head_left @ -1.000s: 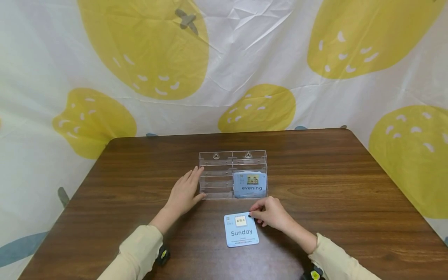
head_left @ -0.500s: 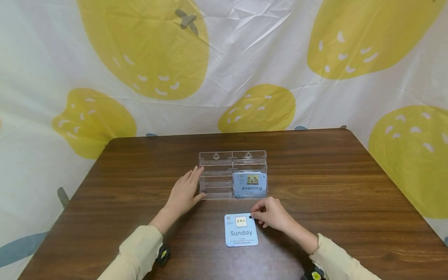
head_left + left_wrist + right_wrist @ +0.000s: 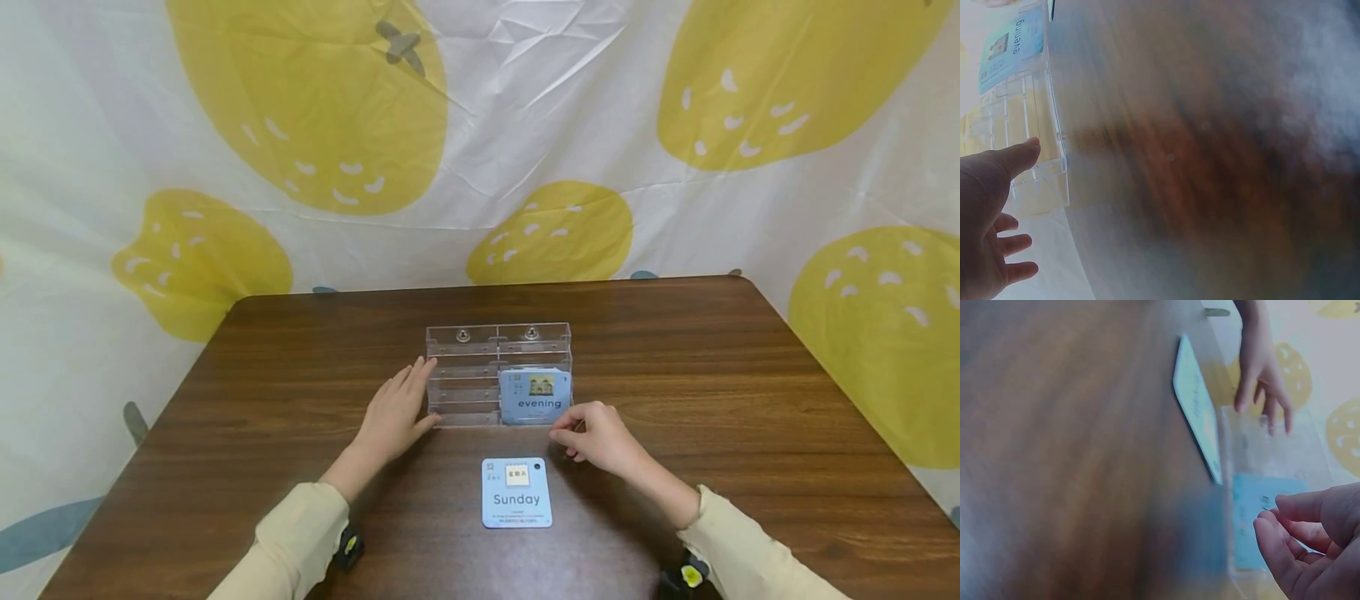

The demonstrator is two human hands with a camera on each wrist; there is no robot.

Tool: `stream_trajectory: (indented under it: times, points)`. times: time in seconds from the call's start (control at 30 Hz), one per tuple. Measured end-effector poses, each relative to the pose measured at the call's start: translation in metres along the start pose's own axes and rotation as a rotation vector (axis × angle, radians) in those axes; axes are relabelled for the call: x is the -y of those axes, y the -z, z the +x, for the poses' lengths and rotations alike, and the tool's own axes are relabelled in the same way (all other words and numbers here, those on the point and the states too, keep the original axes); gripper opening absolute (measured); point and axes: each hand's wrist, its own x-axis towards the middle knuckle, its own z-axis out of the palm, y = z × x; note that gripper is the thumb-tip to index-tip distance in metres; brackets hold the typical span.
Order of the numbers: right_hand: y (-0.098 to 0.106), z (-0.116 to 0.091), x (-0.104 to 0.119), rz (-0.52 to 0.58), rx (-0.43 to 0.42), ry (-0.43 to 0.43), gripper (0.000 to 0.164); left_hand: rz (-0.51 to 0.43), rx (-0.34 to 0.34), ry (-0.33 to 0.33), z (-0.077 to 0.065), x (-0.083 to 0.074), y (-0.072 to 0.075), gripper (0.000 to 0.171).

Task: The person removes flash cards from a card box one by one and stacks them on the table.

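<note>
My left hand [image 3: 395, 408] rests against the left side of the clear plastic card rack [image 3: 462, 372], fingers and thumb extended. In the left wrist view the thumb [image 3: 1022, 157] lies over the rack's edge. Light-blue flash cards [image 3: 536, 398] with "evening" on the front stand in the rack's lower right pocket. My right hand [image 3: 596, 437] hovers near that pocket's lower right corner, fingers loosely bent, with nothing between them in the right wrist view. In front of the rack a blue "Sunday" flash card [image 3: 517, 492] lies flat, a dark dot in its upper right corner.
The rack stands on a dark wood table [image 3: 712, 375] and has other pockets in two columns. A white cloth with yellow fruit prints [image 3: 555, 233] hangs behind the table and along its sides.
My right hand has let go of the "Sunday" card's corner and moved up and right toward the rack. The card has straightened slightly on the table. My left hand has stayed put.
</note>
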Motion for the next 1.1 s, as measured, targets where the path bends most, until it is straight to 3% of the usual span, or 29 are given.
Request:
stream_trajectory:
  times: [0.33,0.5,1.1]
  points:
    - [0.033,0.010,0.009,-0.125,-0.114,0.084,0.003,-0.001,-0.002,-0.007,0.000,0.001,0.000,0.082]
    - [0.045,0.014,0.015,-0.169,-0.129,0.120,0.004,-0.003,0.002,-0.008,0.000,0.001,0.000,0.082]
    - [0.055,0.029,0.016,-0.156,-0.175,0.095,0.012,-0.001,0.004,-0.002,0.000,0.000,0.001,0.081]
